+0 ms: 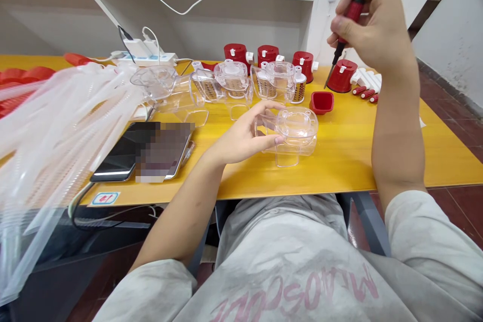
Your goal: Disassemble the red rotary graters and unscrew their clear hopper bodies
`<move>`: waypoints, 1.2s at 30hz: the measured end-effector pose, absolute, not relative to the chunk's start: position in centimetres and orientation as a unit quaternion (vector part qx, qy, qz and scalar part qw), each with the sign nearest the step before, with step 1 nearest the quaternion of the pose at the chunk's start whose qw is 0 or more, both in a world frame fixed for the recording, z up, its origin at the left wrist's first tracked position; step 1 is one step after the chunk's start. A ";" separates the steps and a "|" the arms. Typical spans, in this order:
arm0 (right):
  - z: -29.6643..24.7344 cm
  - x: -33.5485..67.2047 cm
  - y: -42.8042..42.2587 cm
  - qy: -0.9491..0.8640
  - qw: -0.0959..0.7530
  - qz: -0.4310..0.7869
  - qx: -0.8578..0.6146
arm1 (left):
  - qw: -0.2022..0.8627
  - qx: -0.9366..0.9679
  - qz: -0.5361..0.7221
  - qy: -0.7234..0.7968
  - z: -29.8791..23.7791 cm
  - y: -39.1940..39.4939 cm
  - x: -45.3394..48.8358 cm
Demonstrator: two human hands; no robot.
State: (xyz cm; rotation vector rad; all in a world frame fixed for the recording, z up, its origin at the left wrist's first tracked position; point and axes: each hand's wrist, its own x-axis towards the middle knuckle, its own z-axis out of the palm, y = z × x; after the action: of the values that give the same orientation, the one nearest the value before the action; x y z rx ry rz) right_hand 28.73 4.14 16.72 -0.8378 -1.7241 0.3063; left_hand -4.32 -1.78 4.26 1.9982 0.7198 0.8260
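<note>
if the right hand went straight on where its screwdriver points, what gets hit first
Probably the small red cup, in line with the screwdriver in this view; depth is unclear, so it could meet the yellow table instead.

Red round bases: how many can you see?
4. Left to right: first base and second base behind the clear housings, third base right of those, fourth base beside the white pieces. More may be hidden behind the housings.

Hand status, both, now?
Left hand: holding clear housing, thumb and fingers around its end.
Right hand: closed on screwdriver, raised above the table.
</note>
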 end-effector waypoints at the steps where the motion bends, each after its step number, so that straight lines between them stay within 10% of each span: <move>1: 17.3 28.4 3.0 -0.730 0.578 0.122 -0.345 | 0.420 0.795 0.330 0.287 4.3 -1.8 -4.3; 36: 18.0 23.9 -2.4 -0.811 0.493 0.120 -0.291 | 0.437 0.782 0.338 0.288 4.1 -1.8 -4.4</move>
State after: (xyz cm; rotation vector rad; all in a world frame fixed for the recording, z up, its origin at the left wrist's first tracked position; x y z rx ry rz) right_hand 23.95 -2.36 18.04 -0.7062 -1.9671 0.2919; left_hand -4.41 -1.79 4.06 1.9451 0.7151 0.8397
